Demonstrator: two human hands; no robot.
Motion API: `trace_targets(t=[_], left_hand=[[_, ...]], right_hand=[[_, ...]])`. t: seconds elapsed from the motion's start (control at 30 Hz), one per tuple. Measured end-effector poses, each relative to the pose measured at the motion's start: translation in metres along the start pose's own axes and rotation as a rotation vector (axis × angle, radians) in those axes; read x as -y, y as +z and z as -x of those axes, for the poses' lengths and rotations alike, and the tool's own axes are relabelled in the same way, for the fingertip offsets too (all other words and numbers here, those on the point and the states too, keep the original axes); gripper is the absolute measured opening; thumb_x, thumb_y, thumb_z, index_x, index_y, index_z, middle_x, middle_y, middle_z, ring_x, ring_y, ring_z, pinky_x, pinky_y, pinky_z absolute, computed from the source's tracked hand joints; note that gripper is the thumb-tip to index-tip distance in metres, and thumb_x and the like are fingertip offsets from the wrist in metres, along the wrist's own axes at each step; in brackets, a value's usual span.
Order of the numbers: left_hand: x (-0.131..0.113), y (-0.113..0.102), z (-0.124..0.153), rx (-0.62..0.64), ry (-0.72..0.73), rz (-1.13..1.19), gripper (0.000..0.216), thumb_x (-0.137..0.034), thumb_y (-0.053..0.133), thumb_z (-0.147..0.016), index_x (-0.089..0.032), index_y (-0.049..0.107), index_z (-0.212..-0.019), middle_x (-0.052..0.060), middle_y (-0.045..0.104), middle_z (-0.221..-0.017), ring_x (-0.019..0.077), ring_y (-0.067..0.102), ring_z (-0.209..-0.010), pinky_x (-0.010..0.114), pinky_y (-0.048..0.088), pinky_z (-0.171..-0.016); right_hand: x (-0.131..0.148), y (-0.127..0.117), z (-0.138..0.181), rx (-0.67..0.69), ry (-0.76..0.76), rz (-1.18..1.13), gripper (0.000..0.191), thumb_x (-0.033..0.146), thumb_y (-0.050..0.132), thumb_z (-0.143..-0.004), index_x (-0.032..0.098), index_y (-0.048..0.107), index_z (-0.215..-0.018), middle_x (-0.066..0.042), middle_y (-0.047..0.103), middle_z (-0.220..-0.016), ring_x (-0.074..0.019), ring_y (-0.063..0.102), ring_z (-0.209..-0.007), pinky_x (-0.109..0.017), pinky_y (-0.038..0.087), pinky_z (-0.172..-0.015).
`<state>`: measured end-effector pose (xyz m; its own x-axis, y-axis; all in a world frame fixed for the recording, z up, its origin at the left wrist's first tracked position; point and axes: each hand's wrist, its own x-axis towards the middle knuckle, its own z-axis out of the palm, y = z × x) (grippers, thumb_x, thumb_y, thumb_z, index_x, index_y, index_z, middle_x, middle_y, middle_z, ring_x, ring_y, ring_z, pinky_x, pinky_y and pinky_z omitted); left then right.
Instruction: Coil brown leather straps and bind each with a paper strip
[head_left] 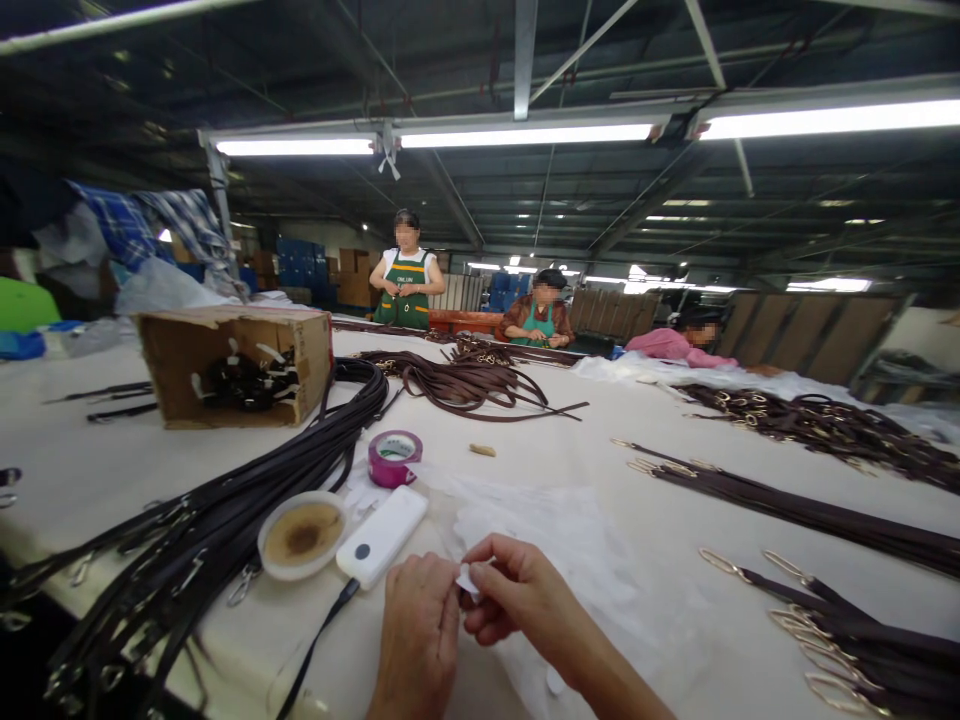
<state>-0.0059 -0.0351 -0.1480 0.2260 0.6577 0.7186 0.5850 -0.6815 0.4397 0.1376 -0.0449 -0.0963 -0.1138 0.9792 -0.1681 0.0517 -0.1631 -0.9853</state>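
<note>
My right hand (521, 600) pinches a small white piece (466, 578) between thumb and forefinger, its other fingers curled beneath. Pressed up against it, my left hand (421, 630) is closed with its back towards me; whatever its fingers grip is hidden. Both hands are low over the table, above a thin white plastic sheet (577, 550). Just beyond my left hand lies a white rectangular device (386, 535) with a black cable (319, 640). A pale bowl (264, 548) with brown residue sits beside it, and a purple tape roll (381, 474) lies behind.
Dark straps with metal clips (247, 490) spread along the left, by an open cardboard box (313, 365) on its side. Brown straps (472, 385) lie mid-table; more straps with gold clips (847, 620) are at right. Several people (409, 285) are across the table.
</note>
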Motion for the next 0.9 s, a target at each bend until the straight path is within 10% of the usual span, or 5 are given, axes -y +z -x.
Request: trace_targets(t=[0.33, 0.53, 0.9], left_hand=[[-0.003, -0.018, -0.008, 0.235, -0.157, 0.157, 0.027, -0.024, 0.035, -0.093, -0.022, 0.048, -0.07, 0.001, 0.055, -0.07, 0.0191, 0.052, -0.07, 0.031, 0.039, -0.067], [-0.005, -0.031, -0.021, 0.375, -0.345, 0.45, 0.029, -0.036, 0.034, -0.096, -0.022, 0.054, -0.081, 0.002, 0.058, -0.079, 0.0192, 0.055, -0.078, 0.03, 0.042, -0.073], [-0.01, -0.043, -0.036, 0.487, -0.479, 0.774, 0.043, -0.06, 0.036, -0.093, -0.021, 0.047, -0.078, -0.005, 0.036, -0.066, 0.0131, 0.036, -0.062, 0.025, 0.033, -0.058]], right_hand=[[0.025, 0.0, 0.012, -0.228, -0.689, 0.514, 0.016, 0.02, 0.048, -0.084, 0.022, 0.052, -0.068, -0.001, 0.054, -0.072, -0.0179, 0.054, -0.069, -0.031, 0.04, -0.064], [0.039, 0.012, -0.001, -0.016, -0.302, 0.082, 0.016, 0.034, 0.051, -0.085, 0.023, 0.048, -0.073, 0.007, 0.055, -0.042, -0.0132, 0.051, -0.035, -0.022, 0.036, -0.039], [0.059, 0.022, -0.009, -0.075, -0.456, -0.224, 0.024, 0.04, 0.063, -0.081, 0.021, 0.049, -0.08, 0.01, 0.056, -0.056, -0.0042, 0.042, -0.035, -0.016, 0.035, -0.036]])
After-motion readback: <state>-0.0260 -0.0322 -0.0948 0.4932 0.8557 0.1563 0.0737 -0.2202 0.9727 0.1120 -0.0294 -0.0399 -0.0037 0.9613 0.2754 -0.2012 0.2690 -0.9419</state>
